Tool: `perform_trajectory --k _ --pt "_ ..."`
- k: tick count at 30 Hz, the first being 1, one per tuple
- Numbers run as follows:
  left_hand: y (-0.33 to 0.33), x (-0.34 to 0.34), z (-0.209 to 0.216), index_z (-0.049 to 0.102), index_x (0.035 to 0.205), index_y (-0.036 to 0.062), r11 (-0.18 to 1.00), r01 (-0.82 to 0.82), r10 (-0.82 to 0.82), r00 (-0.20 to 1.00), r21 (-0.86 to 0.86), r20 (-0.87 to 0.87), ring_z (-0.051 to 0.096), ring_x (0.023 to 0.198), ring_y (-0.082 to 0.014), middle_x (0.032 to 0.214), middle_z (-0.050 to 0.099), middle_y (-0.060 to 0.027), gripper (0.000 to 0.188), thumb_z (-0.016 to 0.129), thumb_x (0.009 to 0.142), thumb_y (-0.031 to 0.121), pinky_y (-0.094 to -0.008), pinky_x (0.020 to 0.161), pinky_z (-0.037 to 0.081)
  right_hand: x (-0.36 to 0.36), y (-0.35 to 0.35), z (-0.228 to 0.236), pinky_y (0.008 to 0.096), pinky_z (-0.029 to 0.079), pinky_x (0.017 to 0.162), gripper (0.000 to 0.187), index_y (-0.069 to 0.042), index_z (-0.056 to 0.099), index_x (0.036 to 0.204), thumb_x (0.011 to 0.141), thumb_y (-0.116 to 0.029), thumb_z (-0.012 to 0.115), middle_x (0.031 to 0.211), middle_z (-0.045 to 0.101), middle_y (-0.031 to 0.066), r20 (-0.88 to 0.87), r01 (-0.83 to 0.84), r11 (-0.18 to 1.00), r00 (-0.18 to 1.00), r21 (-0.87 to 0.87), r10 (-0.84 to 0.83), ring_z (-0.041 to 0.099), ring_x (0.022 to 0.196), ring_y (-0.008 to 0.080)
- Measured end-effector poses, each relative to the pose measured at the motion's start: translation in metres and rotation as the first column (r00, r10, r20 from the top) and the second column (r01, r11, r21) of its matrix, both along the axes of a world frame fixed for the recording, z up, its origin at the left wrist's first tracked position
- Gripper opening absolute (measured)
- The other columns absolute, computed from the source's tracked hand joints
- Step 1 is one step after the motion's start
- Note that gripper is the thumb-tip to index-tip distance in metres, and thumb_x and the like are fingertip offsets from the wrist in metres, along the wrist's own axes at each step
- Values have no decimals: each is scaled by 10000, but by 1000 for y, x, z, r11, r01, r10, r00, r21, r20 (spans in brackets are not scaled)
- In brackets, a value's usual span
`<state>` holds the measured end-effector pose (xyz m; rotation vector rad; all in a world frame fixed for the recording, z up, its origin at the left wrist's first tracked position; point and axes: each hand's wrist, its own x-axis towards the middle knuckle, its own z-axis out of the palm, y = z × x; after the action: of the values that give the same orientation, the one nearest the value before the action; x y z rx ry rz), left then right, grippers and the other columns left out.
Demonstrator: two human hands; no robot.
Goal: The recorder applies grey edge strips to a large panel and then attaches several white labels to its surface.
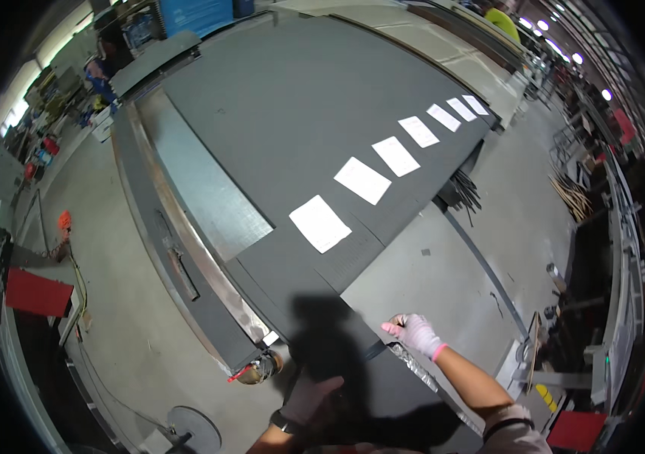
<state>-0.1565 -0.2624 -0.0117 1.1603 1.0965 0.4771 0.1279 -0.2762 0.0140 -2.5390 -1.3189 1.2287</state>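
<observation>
My right hand [415,334], in a pale glove with pink fingertips and cuff, is closed with its fingers curled in. Whatever may be inside it is hidden. It hovers at a crinkled silver strip [417,368] along the edge of a dark surface. My left hand [315,397], gloved and in shadow, sits low over that surface, its thumb held apart and nothing seen in it. Ahead of both hands spreads a large dark grey table [262,83]. Several white sheets [320,224] lie on it in a row, running away to the far right.
A long bare-metal sheet [205,178] lies along the table's left side, beside a brownish metal rail [186,227]. A dark handle-like bar [182,274] rests on the left ledge. Bundled dark cables [465,193] hang under the right edge. A person in yellow [502,24] is far off.
</observation>
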Motion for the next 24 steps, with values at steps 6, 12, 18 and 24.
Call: perform_trajectory --k 6,12,18,24 --pt "-22 -16 2 210 1466 6 939 334 -321 937 78 -140 473 1247 -263 1274 546 -176 809 677 858 264 -383 1095 331 -29 45 50 421 420 991 792 -20 635 1140 838 -729 449 1038 663 202 -308 -635 704 771 -317 557 602 1074 364" --pt "20 9 22 463 1309 -24 928 -93 19 979 -360 -203 515 1186 -270 1277 545 -153 570 633 896 331 -417 1020 388 -34 37 31 456 311 1091 956 -22 340 1423 812 -751 441 1411 396 247 -228 -544 838 823 -47 521 373 1322 401" --pt "-43 24 25 485 1280 38 986 91 -87 996 -137 33 399 1249 -359 1290 507 -170 629 671 800 398 -431 1091 262 -16 1 35 409 208 1141 1132 22 298 1450 732 -841 441 1439 359 251 -259 -695 618 714 -367 650 294 1382 367" --pt "-28 28 36 409 1360 39 944 288 -270 954 161 -129 441 1210 -342 1306 481 -181 732 697 796 406 -415 1032 343 -10 6 38 433 266 1123 1168 3 277 1464 710 -880 403 1473 290 262 -233 -621 715 784 -320 576 254 1389 417"
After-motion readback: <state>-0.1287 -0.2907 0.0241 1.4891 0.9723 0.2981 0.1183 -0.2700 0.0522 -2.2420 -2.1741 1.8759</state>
